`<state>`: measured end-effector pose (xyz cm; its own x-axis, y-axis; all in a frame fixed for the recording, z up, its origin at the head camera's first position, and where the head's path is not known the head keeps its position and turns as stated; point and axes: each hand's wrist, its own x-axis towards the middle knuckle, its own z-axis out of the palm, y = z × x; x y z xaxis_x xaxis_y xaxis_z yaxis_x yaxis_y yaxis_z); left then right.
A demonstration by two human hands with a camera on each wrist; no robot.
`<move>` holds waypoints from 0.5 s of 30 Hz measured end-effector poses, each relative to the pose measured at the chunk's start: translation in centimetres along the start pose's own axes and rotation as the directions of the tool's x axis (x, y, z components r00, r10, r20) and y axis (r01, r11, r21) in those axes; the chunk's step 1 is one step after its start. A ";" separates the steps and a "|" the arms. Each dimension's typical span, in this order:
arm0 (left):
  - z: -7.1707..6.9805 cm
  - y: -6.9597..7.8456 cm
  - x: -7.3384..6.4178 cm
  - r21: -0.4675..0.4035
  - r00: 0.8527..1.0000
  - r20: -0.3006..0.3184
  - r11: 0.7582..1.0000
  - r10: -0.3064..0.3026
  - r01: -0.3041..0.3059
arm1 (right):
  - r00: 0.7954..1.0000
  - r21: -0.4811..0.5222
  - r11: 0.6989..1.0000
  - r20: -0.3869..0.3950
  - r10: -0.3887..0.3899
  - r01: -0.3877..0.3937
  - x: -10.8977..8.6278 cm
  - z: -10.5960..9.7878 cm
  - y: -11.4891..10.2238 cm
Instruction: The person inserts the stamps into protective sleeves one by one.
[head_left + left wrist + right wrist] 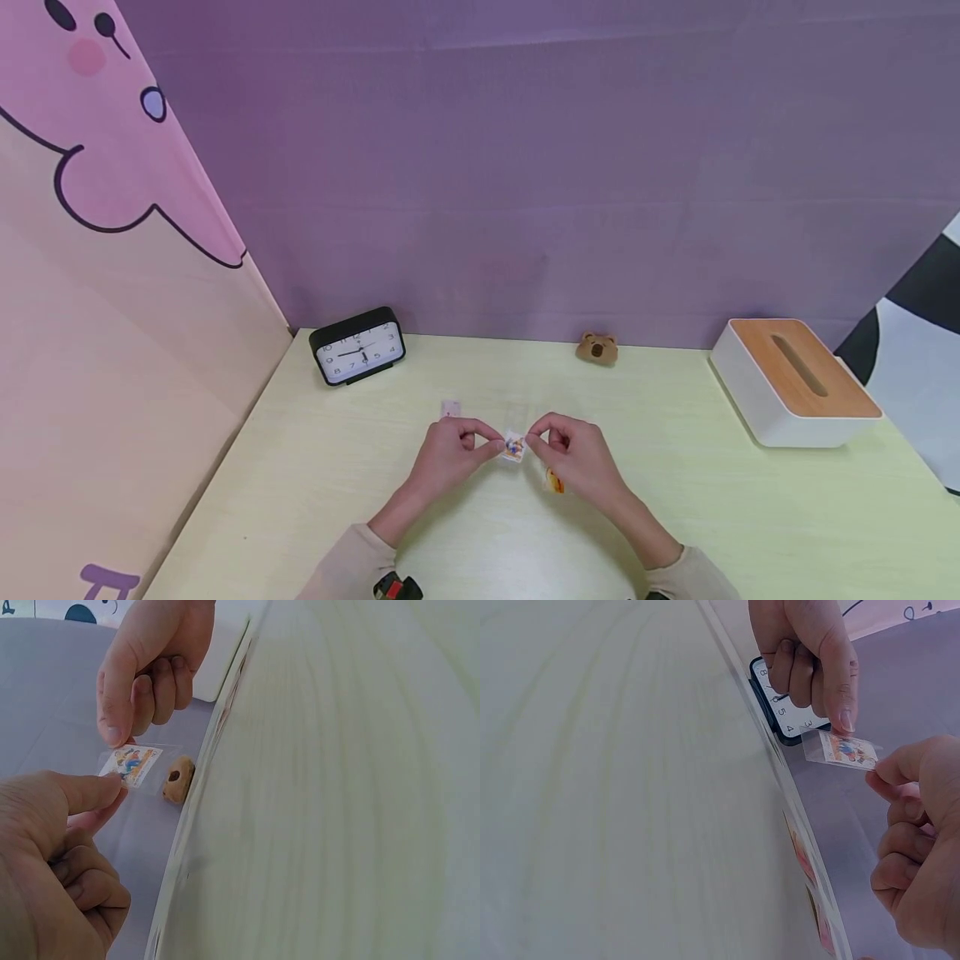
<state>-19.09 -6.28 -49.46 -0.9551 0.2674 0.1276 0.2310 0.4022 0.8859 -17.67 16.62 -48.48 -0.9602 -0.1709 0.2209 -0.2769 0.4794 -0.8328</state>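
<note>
Between my two hands is a small white stamp with a colourful printed picture (pixel 514 447), inside a clear plastic sleeve (pixel 814 745). My left hand (pixel 453 450) pinches one side of it between thumb and forefinger. On the opposite side, the thumb and forefinger of my right hand (pixel 577 454) pinch the edge. The other fingers of both hands are curled in. Both wrist views show the sleeve reaching out past the stamp. A pale pink slip (pixel 450 408) lies just beyond my left hand. Partly hidden under my right hand is a small orange and yellow piece (pixel 554 481).
At the back left of the light wooden table (pixel 300 517) stands a black alarm clock (pixel 358 347). A brown bear-head figure (pixel 597 348) sits by the back edge. To the right is a white tissue box (pixel 795 383) with a wooden lid. Purple cloth (pixel 525 167) hangs behind.
</note>
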 end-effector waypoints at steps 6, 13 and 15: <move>0.0 -0.2 0.0 -0.010 1.000 0.006 1.000 0.003 -0.003 | 1.000 -0.010 1.000 0.007 0.006 -0.006 0.0 0.1 -0.1; -0.2 -0.5 0.1 -0.005 1.000 -0.007 1.000 -0.009 0.009 | 1.000 -0.010 1.000 0.014 0.007 -0.007 -0.1 0.1 -0.1; -0.4 -0.6 0.2 -0.007 1.000 -0.013 1.000 -0.021 0.021 | 1.000 -0.005 1.000 0.013 0.008 -0.008 -0.1 0.0 0.0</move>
<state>-19.44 -6.82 -49.79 -0.9620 0.2477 0.1150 0.2100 0.4017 0.8913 -17.53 16.62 -48.51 -0.9618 -0.1786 0.2076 -0.2696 0.4846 -0.8321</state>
